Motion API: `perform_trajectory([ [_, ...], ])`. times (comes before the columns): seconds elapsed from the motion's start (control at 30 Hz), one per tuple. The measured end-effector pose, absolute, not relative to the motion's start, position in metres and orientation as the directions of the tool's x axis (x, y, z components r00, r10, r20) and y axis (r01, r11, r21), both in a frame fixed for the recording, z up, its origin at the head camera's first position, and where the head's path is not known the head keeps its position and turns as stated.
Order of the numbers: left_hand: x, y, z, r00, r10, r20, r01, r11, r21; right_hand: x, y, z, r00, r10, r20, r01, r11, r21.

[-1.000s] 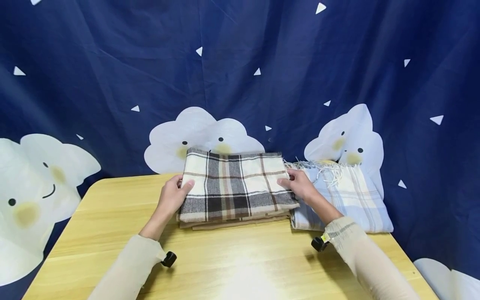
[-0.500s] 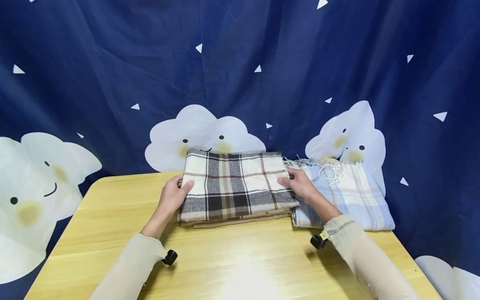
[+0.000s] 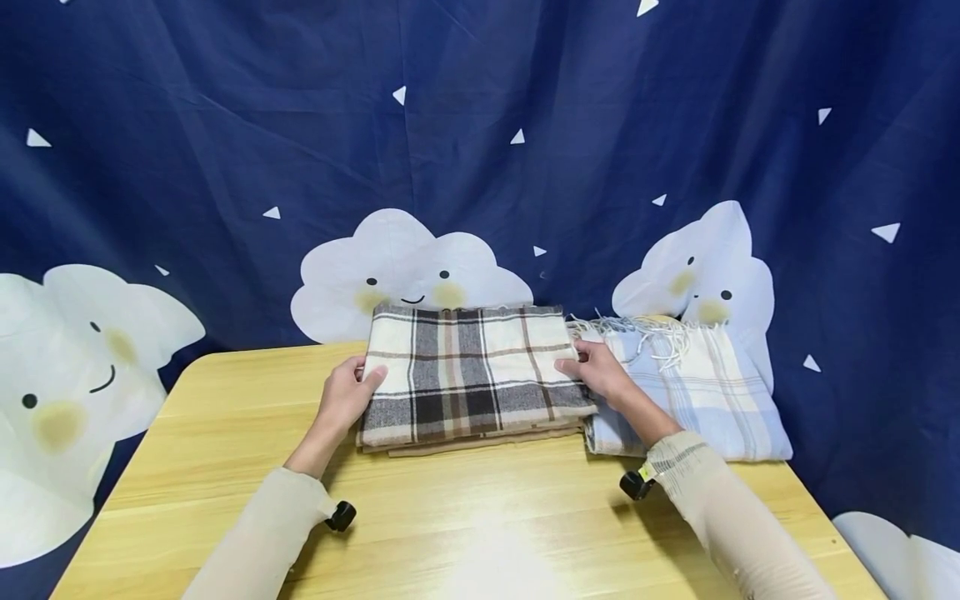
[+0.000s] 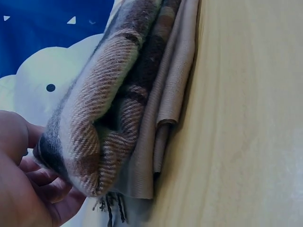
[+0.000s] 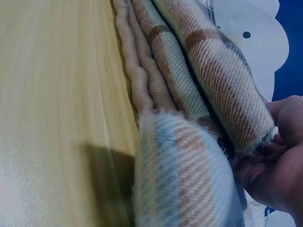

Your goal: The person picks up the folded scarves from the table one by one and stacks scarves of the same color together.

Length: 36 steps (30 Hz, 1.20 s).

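Grip of left hand (image 3: 349,390) and right hand (image 3: 596,367) on the two ends of a folded plaid cloth (image 3: 457,358)

Nearest are the left sleeve (image 3: 255,533) and right sleeve (image 3: 723,508), each with a black wrist device (image 3: 342,516) at the cuff, angled inward over the desk (image 3: 457,508). A broad stretch of wood runs from the lower frame edge up to the stack, and more wood reaches from the left hand out to the desk's left edge.

Both hands pinch the plaid cloth at its short ends, thumbs on top and fingers curled below, with only the fabric's thickness between. It lies toward the far part of the desk, its long axis running left to right, crosswise to the person. The near edge slants slightly, the right end being farther off. Folded layers show along this side, and a few dark tassels (image 4: 111,208) hang at the left end. Underneath is folded beige cloth (image 4: 177,80), its rim peeking out in front.

Right of the stack, a blue-and-white cloth (image 3: 708,392) fills the space to the desk's right edge, its fringe (image 3: 667,337) on the far side. The plaid cloth's right end overlaps its margin in the head view; contact is unclear. Close behind the desk hangs a navy curtain (image 3: 480,142) printed with clouds.
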<state>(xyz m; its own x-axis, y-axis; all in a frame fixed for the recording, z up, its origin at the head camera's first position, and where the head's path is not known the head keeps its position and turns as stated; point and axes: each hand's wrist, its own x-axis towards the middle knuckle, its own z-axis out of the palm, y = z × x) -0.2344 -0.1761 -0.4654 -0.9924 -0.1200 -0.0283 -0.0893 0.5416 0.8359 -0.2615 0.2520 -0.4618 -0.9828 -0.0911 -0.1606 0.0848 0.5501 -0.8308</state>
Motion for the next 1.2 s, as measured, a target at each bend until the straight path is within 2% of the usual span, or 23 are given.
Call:
perform_trajectory([
  [0.47,-0.235,-0.178,-0.479,-0.991,-0.113,-0.075,-0.124,0.532,0.837,-0.26,0.253,-0.471,-0.973,-0.097,-0.207,0.115,0.575,-0.81],
  [0.93,-0.233,-0.179,-0.48,-0.993,-0.098,-0.07,-0.114,0.572,0.812,-0.261,0.252,-0.472,-0.966,-0.089,-0.242,0.141,0.602,-0.786],
  [1.2,-0.236,-0.183,-0.481,-0.991,-0.087,-0.103,-0.135,0.585,0.8,-0.264,0.254,-0.463,-0.975,-0.094,-0.203,0.096,0.644,-0.759],
])
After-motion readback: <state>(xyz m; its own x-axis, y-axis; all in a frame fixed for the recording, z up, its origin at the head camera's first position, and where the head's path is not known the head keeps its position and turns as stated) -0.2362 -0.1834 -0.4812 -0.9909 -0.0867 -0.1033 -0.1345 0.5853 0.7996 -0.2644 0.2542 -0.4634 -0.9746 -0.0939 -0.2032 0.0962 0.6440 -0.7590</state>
